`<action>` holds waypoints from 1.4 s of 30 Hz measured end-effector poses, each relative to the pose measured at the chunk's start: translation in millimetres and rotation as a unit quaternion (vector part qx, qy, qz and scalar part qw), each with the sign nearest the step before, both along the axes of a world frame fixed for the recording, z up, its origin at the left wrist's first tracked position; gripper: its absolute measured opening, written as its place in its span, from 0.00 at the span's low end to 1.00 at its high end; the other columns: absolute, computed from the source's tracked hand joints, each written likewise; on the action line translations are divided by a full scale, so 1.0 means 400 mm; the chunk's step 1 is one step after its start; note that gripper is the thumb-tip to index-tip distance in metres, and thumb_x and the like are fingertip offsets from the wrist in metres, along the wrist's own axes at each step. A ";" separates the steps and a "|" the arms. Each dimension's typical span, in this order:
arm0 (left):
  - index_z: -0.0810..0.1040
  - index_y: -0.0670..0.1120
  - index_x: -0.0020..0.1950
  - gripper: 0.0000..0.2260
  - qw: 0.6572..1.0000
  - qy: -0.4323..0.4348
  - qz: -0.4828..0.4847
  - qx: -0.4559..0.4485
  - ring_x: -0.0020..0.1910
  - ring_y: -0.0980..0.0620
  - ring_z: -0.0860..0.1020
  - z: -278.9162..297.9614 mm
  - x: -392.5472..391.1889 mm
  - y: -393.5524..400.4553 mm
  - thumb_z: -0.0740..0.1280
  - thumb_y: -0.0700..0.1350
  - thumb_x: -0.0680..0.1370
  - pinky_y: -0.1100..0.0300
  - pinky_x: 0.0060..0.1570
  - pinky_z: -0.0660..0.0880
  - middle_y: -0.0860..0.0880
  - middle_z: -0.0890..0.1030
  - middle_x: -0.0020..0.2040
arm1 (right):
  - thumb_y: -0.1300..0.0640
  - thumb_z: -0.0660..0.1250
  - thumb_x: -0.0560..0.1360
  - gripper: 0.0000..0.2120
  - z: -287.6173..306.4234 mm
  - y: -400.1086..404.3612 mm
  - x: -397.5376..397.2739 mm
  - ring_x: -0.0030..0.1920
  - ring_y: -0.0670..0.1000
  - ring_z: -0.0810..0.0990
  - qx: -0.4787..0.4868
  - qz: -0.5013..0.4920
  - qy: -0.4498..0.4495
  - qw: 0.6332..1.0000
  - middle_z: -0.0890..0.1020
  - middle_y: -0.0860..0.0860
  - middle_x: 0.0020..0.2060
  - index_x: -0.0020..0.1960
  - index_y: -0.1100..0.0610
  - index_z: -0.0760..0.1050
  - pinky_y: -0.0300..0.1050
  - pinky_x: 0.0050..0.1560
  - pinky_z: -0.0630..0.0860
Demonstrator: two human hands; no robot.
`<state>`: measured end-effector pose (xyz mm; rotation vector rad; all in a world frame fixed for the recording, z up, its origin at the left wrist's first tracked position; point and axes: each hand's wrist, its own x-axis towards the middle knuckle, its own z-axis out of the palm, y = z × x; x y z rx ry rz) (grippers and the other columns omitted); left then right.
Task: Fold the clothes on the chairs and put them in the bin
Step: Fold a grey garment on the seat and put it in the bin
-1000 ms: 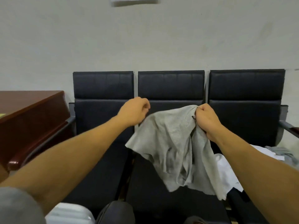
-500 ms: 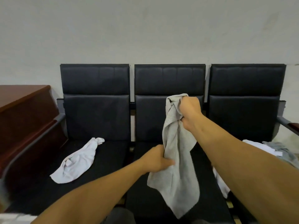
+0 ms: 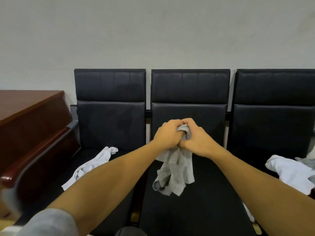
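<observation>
A grey garment [image 3: 175,171] hangs bunched over the middle black chair [image 3: 189,89]. My left hand [image 3: 167,136] and my right hand [image 3: 196,140] meet side by side at its top, and both grip the gathered cloth. The loose lower part dangles just above the seat. A white garment [image 3: 92,166] lies crumpled on the left chair's seat [image 3: 110,87]. Another white garment [image 3: 289,172] lies on the right chair [image 3: 274,89], with a grey piece [image 3: 306,162] behind it. The bin is out of view.
A dark red wooden desk [image 3: 29,113] stands left of the chairs, close to the left armrest [image 3: 6,178]. A plain pale wall rises behind the chair backs. A grey sleeve shows at the bottom left.
My left hand rose from the garment's lower part to its top beside my right hand. The garment, which hung long, is now doubled and bunched between both hands.
</observation>
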<state>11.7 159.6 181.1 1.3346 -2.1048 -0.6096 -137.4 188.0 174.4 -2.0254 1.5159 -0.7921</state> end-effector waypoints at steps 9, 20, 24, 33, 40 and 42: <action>0.77 0.46 0.56 0.09 0.987 -0.109 -0.092 0.070 0.48 0.47 0.79 0.006 0.095 0.000 0.73 0.44 0.77 0.53 0.48 0.77 0.49 0.79 0.50 | 0.55 0.63 0.81 0.06 -0.028 -0.008 -0.052 0.44 0.49 0.80 -0.045 -0.124 0.030 0.991 0.81 0.46 0.44 0.51 0.45 0.77 0.50 0.47 0.80; 0.78 0.46 0.51 0.02 0.997 -0.030 -0.076 -0.011 0.43 0.50 0.79 0.006 0.083 0.018 0.69 0.41 0.79 0.52 0.45 0.78 0.49 0.81 0.44 | 0.48 0.70 0.75 0.03 -0.024 0.015 -0.009 0.38 0.47 0.80 -0.030 -0.033 0.076 0.996 0.81 0.46 0.37 0.45 0.44 0.77 0.49 0.40 0.79; 0.77 0.46 0.55 0.07 0.994 0.054 -0.083 -0.035 0.42 0.52 0.78 0.007 0.066 0.025 0.68 0.38 0.79 0.53 0.46 0.79 0.48 0.80 0.46 | 0.47 0.72 0.76 0.03 -0.002 0.011 -0.003 0.39 0.46 0.80 -0.074 -0.052 0.015 0.996 0.82 0.44 0.38 0.46 0.43 0.78 0.45 0.39 0.76; 0.76 0.49 0.43 0.06 0.991 -0.124 -0.012 0.048 0.43 0.47 0.82 -0.086 0.121 0.019 0.66 0.40 0.79 0.44 0.48 0.81 0.48 0.82 0.44 | 0.50 0.71 0.77 0.02 0.020 0.012 -0.049 0.45 0.47 0.83 -0.079 -0.107 -0.132 0.982 0.84 0.46 0.41 0.48 0.46 0.79 0.57 0.48 0.83; 0.79 0.51 0.52 0.06 0.990 -0.122 0.052 0.045 0.48 0.47 0.81 -0.078 0.200 -0.008 0.64 0.40 0.81 0.47 0.51 0.81 0.48 0.82 0.50 | 0.53 0.66 0.80 0.02 0.007 0.050 -0.124 0.40 0.49 0.80 -0.076 -0.162 0.024 0.984 0.82 0.47 0.41 0.51 0.46 0.75 0.50 0.43 0.80; 0.77 0.51 0.52 0.08 0.994 -0.090 0.047 0.035 0.49 0.47 0.80 -0.057 0.195 -0.002 0.61 0.40 0.82 0.49 0.51 0.80 0.48 0.81 0.51 | 0.57 0.63 0.78 0.06 0.006 0.058 -0.136 0.38 0.51 0.79 -0.040 -0.165 0.130 0.977 0.81 0.49 0.40 0.49 0.46 0.73 0.50 0.39 0.78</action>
